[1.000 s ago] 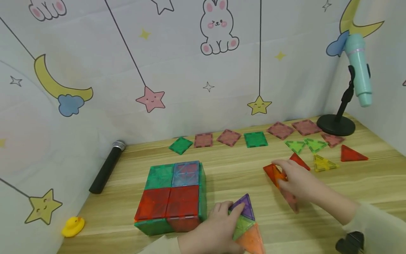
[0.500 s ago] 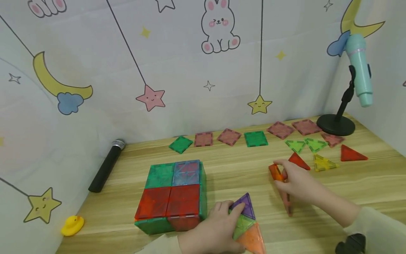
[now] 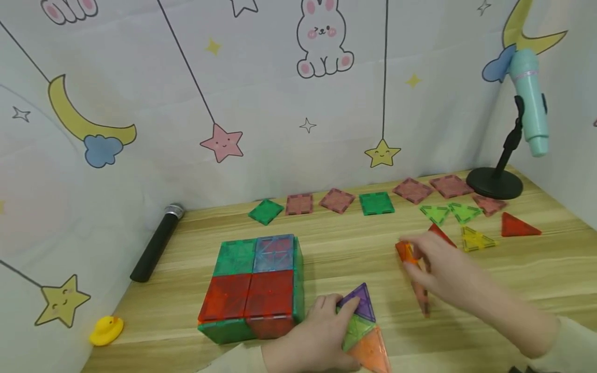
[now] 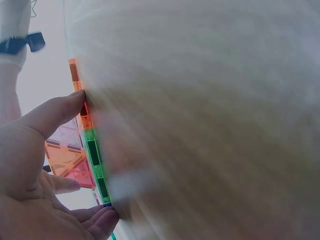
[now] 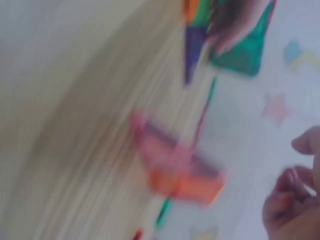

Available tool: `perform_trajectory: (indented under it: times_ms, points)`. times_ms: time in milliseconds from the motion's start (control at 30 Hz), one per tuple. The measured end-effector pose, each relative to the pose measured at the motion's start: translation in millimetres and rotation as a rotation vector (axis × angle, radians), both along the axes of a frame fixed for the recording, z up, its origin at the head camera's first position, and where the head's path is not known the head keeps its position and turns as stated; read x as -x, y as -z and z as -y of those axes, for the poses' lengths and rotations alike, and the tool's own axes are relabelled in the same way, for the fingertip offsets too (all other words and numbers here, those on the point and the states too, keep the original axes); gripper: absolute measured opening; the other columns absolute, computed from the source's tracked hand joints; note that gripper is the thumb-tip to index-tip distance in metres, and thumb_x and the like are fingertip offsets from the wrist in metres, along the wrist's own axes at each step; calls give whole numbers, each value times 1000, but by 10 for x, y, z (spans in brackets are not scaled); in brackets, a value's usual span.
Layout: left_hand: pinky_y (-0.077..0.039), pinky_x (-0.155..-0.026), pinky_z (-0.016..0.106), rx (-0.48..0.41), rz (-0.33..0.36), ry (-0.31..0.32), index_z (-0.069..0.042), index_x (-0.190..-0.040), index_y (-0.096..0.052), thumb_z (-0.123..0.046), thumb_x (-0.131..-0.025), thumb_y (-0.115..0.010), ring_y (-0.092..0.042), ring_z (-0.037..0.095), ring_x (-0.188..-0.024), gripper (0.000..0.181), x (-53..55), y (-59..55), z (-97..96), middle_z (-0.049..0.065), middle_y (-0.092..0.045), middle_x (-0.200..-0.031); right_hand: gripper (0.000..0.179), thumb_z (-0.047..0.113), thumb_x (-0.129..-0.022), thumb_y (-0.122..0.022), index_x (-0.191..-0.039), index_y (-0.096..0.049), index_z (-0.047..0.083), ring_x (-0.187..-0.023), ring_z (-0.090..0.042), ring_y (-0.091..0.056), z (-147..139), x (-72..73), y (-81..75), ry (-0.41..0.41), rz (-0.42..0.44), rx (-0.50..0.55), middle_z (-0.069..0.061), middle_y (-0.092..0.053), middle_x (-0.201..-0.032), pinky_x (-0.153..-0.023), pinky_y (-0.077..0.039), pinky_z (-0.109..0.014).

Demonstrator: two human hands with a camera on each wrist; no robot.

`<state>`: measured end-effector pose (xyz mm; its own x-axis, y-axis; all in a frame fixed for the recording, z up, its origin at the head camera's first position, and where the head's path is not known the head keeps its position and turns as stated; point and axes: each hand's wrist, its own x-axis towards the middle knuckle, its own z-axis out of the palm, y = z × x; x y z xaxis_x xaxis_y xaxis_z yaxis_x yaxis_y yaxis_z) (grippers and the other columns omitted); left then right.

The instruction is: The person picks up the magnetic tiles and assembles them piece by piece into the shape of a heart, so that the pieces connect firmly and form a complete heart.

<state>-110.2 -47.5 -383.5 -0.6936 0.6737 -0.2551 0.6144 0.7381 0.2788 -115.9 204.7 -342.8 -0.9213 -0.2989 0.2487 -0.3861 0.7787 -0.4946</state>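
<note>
My left hand (image 3: 312, 334) holds a row of triangular magnetic tiles by its ends: purple (image 3: 364, 300), green (image 3: 358, 330) and orange (image 3: 371, 350). In the left wrist view its thumb presses the orange tile's edge (image 4: 75, 74) and its fingertips reach the far end. My right hand (image 3: 454, 277) is beside a small upright piece of red and orange tiles (image 3: 420, 296). In the blurred right wrist view a gap shows between my loosely bent fingers (image 5: 287, 205) and that piece (image 5: 182, 175). Left of both hands sits a box of red, green and blue square tiles (image 3: 226, 298).
Square tiles (image 3: 377, 203) lie along the back, with green triangles (image 3: 464, 212), a yellow triangle (image 3: 477, 239) and red triangles (image 3: 519, 226) at the right. A teal microphone (image 3: 529, 103) on a stand, a black microphone (image 3: 156, 246) and a yellow duck (image 3: 107, 330) stand around.
The red and orange piece has turned and looks narrower than a second ago. My right hand has since let go and drawn slightly right. My left hand stays put.
</note>
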Motion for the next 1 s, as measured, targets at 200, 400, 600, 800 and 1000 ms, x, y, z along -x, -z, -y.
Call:
perform_trajectory:
  times_ms: [200, 400, 600, 800, 1000]
  points:
    - [-48, -85, 40, -49, 53, -77, -12, -148, -26, -48, -69, -78, -35, 29, -120, 101, -22, -19, 32, 18, -37, -131, 44, 28, -86, -67, -121, -58, 4, -76, -2, -50, 397, -255, 298, -295, 310, -30, 7, -56, -98, -64, -47, -24]
    - [-48, -83, 48, -243, 338, -287, -12, -148, -24, -45, -70, -77, -41, 30, -117, 100, 17, -51, 11, 17, -39, -130, 52, 26, -82, -70, -124, -56, -2, -70, -2, -43, 465, -231, 473, -253, 356, -2, -4, -52, -103, -58, -42, -21]
    - [-45, -84, 47, -642, 572, -509, -3, -146, -22, -22, -78, -73, -46, 27, -108, 87, 49, -101, -31, 17, -38, -132, 52, 23, -81, -71, -123, -56, -5, -70, -4, -44, 452, -199, 481, -219, 425, 119, -3, -51, -96, -58, -41, -21]
    - [-44, -89, 47, -840, 547, -523, -7, -146, -23, -9, -80, -64, -40, 32, -118, 78, 76, -205, -97, 15, -33, -138, 58, 24, -84, -70, -130, -49, -6, -84, -8, -55, 457, -154, 490, -243, 452, 266, -12, -52, -114, -70, -49, -21]
    - [-41, -97, 43, -883, 550, -431, -9, -148, -22, 2, -81, -53, -38, 35, -126, 75, 116, -225, -140, 13, -26, -144, 73, 24, -88, -67, -141, -31, -9, -102, -22, -60, 527, -41, 502, -284, 566, 511, -25, -43, -134, -80, -51, -28]
